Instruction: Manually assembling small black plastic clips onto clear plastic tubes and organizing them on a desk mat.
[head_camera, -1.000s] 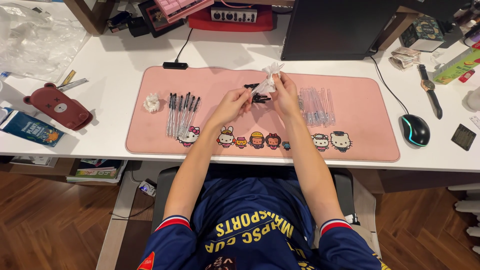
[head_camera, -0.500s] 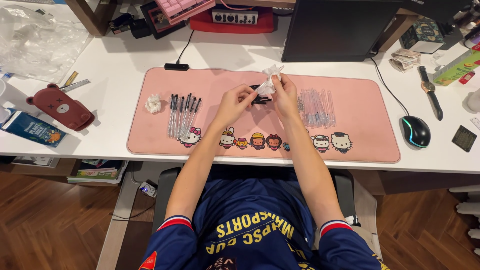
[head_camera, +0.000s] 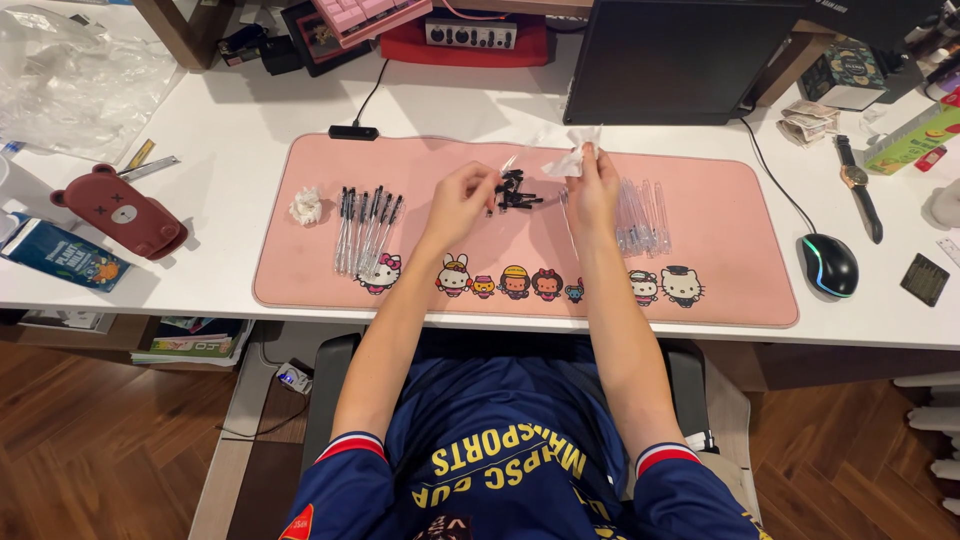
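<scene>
Pinching a clear pen barrel (head_camera: 507, 165) in my left hand (head_camera: 462, 200) and a tissue (head_camera: 573, 158) in my right hand (head_camera: 593, 185), I risk scattering the black caps (head_camera: 515, 192) if I fumble.

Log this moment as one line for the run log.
left hand: holds clear pen tube | right hand: holds white tissue | pink desk mat: black pen caps between hands

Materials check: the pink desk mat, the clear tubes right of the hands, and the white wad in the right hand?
Desk mat: looks like matte fabric-topped soft mat, printed cartoon figures, no glare. Clear tubes: likely transparent hard plastic, see-through with faint highlights. White wad in right hand: crumpled tissue or thin cloth, too small to tell.
</scene>
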